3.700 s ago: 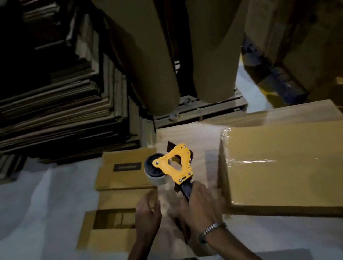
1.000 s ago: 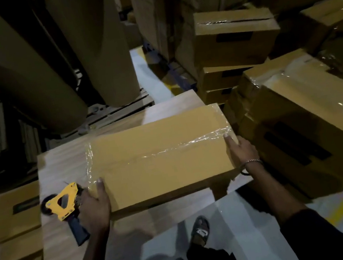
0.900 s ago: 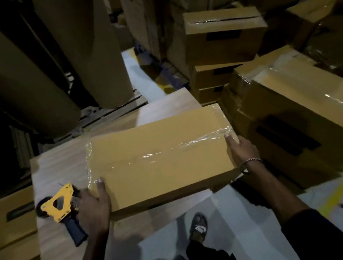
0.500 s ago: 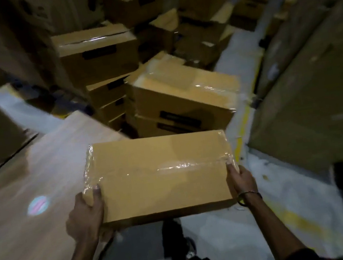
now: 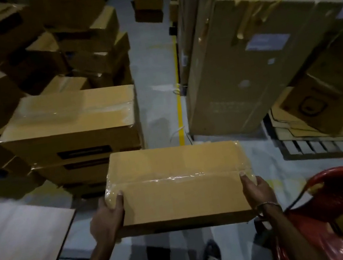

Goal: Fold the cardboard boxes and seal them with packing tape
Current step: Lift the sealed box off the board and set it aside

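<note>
I carry a sealed brown cardboard box in the air in front of me, above the grey floor. Clear packing tape runs along its top seam and wraps over both ends. My left hand grips the box's left end, thumb on top. At the right end my right hand, a metal bracelet on its wrist, grips in the same way. The tape dispenser is out of view.
A stack of taped boxes stands just ahead on the left, with more piled behind. A tall carton stands at right beyond a yellow floor line. The wooden table's corner is lower left, a red plastic chair lower right.
The tape dispenser was set down on the table. Both hands took the box by its ends, lifted it off the table and carried it right, towards the stacked boxes.
</note>
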A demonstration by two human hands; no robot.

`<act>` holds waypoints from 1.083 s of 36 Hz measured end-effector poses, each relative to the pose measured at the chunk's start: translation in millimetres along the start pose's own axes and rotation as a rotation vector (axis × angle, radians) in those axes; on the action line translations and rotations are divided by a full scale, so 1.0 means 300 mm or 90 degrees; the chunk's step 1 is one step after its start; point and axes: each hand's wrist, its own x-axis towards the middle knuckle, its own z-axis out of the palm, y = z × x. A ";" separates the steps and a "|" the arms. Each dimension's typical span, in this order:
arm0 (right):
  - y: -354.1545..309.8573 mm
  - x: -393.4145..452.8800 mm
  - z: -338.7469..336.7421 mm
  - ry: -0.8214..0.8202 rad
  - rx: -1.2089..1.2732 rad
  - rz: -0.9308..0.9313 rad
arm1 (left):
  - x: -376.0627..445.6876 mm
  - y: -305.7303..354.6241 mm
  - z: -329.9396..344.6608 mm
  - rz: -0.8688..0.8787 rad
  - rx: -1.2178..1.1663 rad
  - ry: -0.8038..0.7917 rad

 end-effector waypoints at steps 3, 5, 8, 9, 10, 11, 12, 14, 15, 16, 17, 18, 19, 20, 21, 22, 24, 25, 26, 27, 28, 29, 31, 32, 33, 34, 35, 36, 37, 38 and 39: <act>0.015 0.139 -0.061 0.003 -0.002 0.019 | 0.034 0.110 0.146 -0.022 -0.019 -0.074; 0.027 0.248 -0.082 -0.014 -0.012 0.027 | 0.091 0.160 0.241 -0.052 -0.056 -0.137; 0.051 0.412 -0.088 -0.016 -0.030 0.048 | 0.183 0.212 0.377 -0.127 -0.156 -0.246; 0.065 0.469 -0.087 -0.019 -0.037 0.057 | 0.196 0.241 0.419 -0.148 -0.180 -0.278; 0.078 0.529 -0.083 -0.023 -0.048 0.061 | 0.202 0.279 0.455 -0.155 -0.198 -0.305; 0.094 0.595 -0.076 -0.023 -0.056 0.065 | 0.215 0.306 0.500 -0.153 -0.211 -0.330; 0.110 0.661 -0.067 -0.022 -0.060 0.071 | 0.233 0.329 0.549 -0.146 -0.217 -0.354; 0.155 0.791 -0.030 -0.029 -0.058 0.092 | 0.288 0.363 0.660 -0.120 -0.220 -0.390; 0.188 0.858 0.000 -0.027 -0.055 0.097 | 0.328 0.372 0.722 -0.107 -0.218 -0.405; 0.213 0.916 0.031 -0.017 -0.049 0.100 | 0.367 0.376 0.790 -0.106 -0.222 -0.415; 0.244 0.972 0.068 -0.006 -0.046 0.111 | 0.409 0.372 0.865 -0.107 -0.227 -0.418; 0.273 1.021 0.114 0.000 -0.032 0.113 | 0.456 0.358 0.938 -0.109 -0.230 -0.416; 0.302 1.063 0.159 0.001 -0.027 0.120 | 0.505 0.332 1.012 -0.109 -0.227 -0.410; 0.342 1.110 0.208 0.002 -0.024 0.121 | 0.554 0.306 1.091 -0.110 -0.222 -0.407; 0.384 1.160 0.261 0.006 -0.020 0.122 | 0.602 0.277 1.175 -0.099 -0.216 -0.403; 0.425 1.213 0.315 0.008 -0.012 0.123 | 0.645 0.259 1.252 -0.091 -0.214 -0.401; 0.500 1.325 0.424 0.009 -0.010 0.124 | 0.711 0.245 1.391 -0.069 -0.220 -0.399; 0.536 1.383 0.477 0.009 -0.013 0.121 | 0.742 0.241 1.455 -0.053 -0.225 -0.399; 0.575 1.442 0.531 0.009 -0.014 0.117 | 0.776 0.231 1.523 -0.036 -0.227 -0.398; 0.618 1.501 0.583 0.012 -0.014 0.113 | 0.811 0.215 1.593 -0.017 -0.221 -0.395; 0.659 1.556 0.635 0.013 -0.011 0.109 | 0.846 0.193 1.664 -0.003 -0.213 -0.394; 0.701 1.609 0.690 0.017 -0.011 0.105 | 0.881 0.167 1.728 0.007 -0.209 -0.395; 0.778 1.706 0.802 0.025 0.003 0.094 | 0.956 0.105 1.850 0.005 -0.204 -0.398; 0.815 1.751 0.857 0.028 0.013 0.086 | 0.994 0.075 1.907 0.006 -0.206 -0.393; 0.853 1.795 0.909 0.033 0.020 0.076 | 1.028 0.044 1.966 0.012 -0.205 -0.387; 0.888 1.835 0.958 0.036 0.028 0.069 | 1.056 0.015 2.022 0.020 -0.203 -0.382; 0.926 1.874 1.004 0.038 0.030 0.063 | 1.081 -0.009 2.075 0.029 -0.203 -0.377; 0.961 1.908 1.045 0.038 0.026 0.062 | 1.102 -0.034 2.126 0.034 -0.206 -0.372; 0.998 1.940 1.087 0.034 0.017 0.063 | 1.121 -0.063 2.175 0.037 -0.212 -0.367; 1.035 1.965 1.126 0.029 0.008 0.068 | 1.139 -0.099 2.219 0.038 -0.211 -0.366; 1.068 1.982 1.159 0.023 0.002 0.073 | 1.149 -0.132 2.257 0.043 -0.205 -0.362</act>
